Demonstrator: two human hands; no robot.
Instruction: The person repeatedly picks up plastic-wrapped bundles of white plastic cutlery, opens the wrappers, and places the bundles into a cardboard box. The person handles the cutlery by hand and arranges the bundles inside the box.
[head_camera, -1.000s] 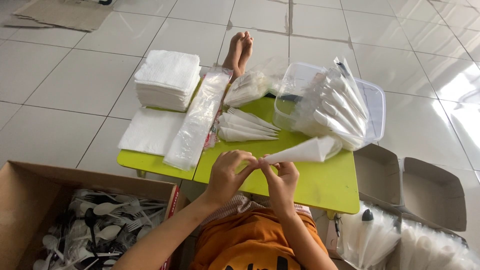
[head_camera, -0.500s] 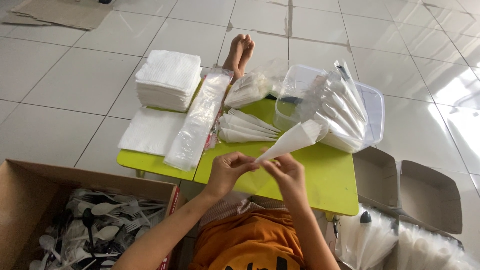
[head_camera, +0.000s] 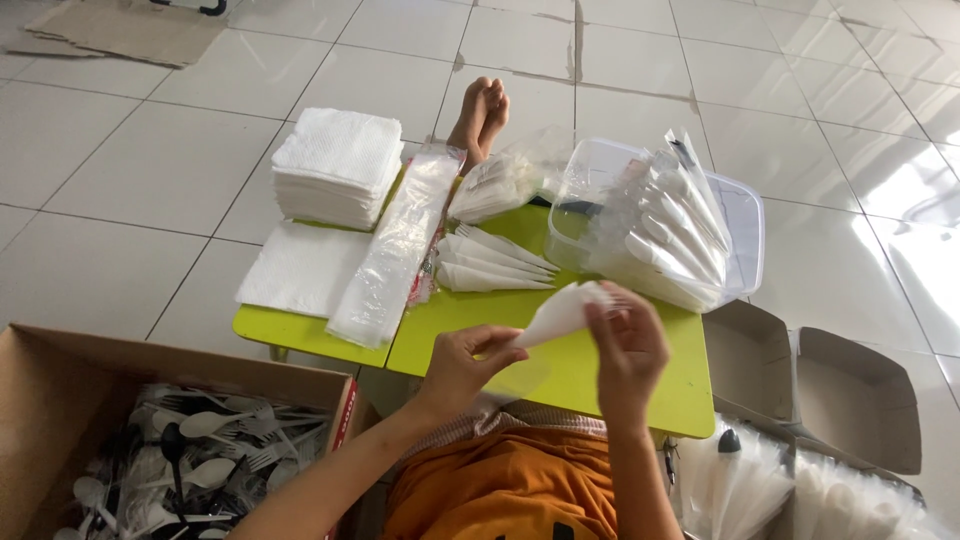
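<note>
Head view: left hand and right hand both pinch a folded napkin; loose fingers could let it unroll toward 12 o'clock

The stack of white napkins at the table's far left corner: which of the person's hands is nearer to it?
Left. The left hand is below and right of the napkin stack; the right hand is farther right.
</note>
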